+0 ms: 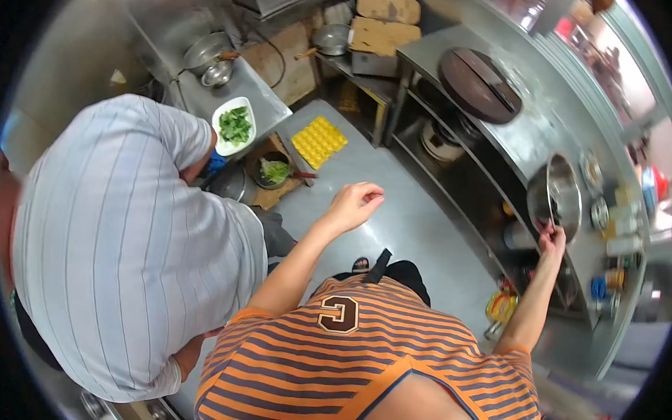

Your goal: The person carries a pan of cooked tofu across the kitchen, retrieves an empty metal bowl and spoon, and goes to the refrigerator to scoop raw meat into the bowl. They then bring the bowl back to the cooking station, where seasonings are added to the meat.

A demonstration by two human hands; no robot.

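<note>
My right hand (552,240) is closed on the near rim of a steel mixing bowl (567,190). The bowl is tilted on its side above the steel counter, its opening facing partly toward me, with something dark near the rim by my fingers. Over the floor in front of me, my left hand (357,206) hangs in the air, fingers curled in toward the thumb. Nothing shows in it, and it touches nothing.
A co-worker in a striped shirt (128,240) stands close on my left, near a white dish of greens (235,126) and a pan of chopped greens (273,171). A yellow egg tray (319,141) lies beyond. A round brown lid (479,85) rests on the right counter (524,135).
</note>
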